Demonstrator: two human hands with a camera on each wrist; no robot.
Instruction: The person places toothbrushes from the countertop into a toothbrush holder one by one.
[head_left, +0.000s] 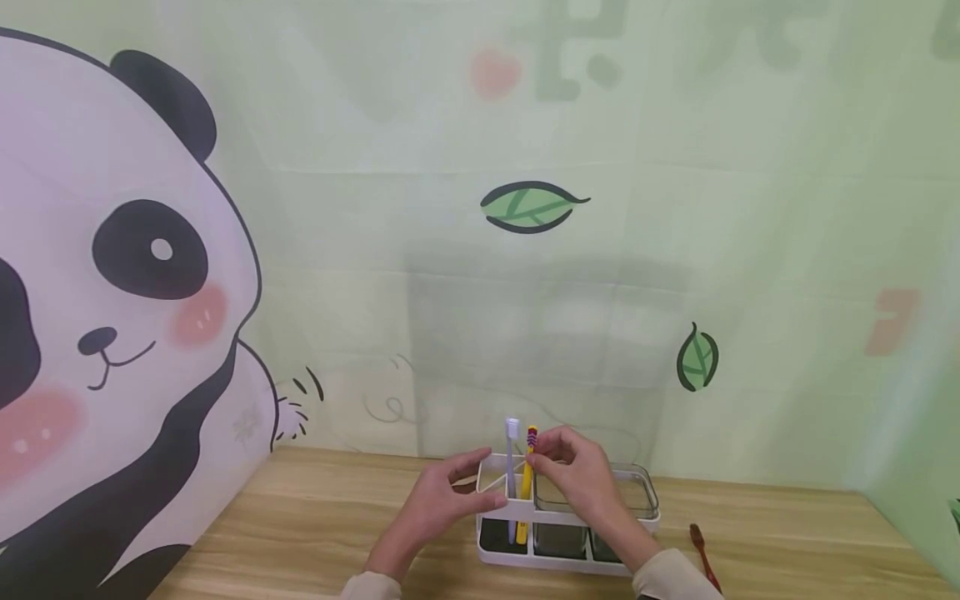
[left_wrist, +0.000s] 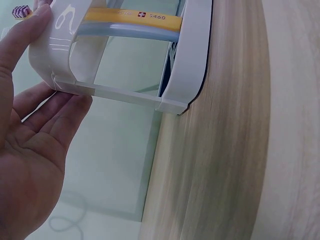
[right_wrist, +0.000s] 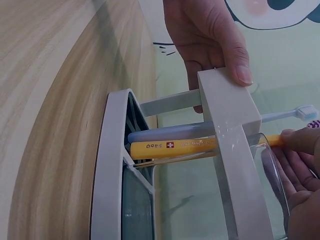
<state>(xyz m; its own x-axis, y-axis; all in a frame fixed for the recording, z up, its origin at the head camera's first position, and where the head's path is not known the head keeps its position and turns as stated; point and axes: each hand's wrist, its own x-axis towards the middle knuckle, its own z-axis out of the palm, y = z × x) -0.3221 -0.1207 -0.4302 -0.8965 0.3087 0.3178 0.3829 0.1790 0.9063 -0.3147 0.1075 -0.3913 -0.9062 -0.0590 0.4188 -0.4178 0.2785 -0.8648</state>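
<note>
A white toothbrush holder (head_left: 581,518) with two tiers stands on the wooden table. My left hand (head_left: 441,498) grips its left end, thumb on the front of the upper tier and fingers round the side and back, as the left wrist view shows. Inside the left slot a yellow toothbrush (head_left: 526,485) stands upright, its purple-and-white bristles at the top. Thumb and fingers of my right hand (head_left: 583,473) pinch it just below the head. Beside it, a pale blue toothbrush (right_wrist: 170,132) stands in the same end of the holder. Both handle ends reach the dark base.
A clear tub (head_left: 637,492) sits in the holder's right part, partly hidden by my right hand. On the table to the right lies a reddish-brown toothbrush (head_left: 702,550). Behind the table hangs a pale green cloth (head_left: 337,250) printed with a panda and leaves.
</note>
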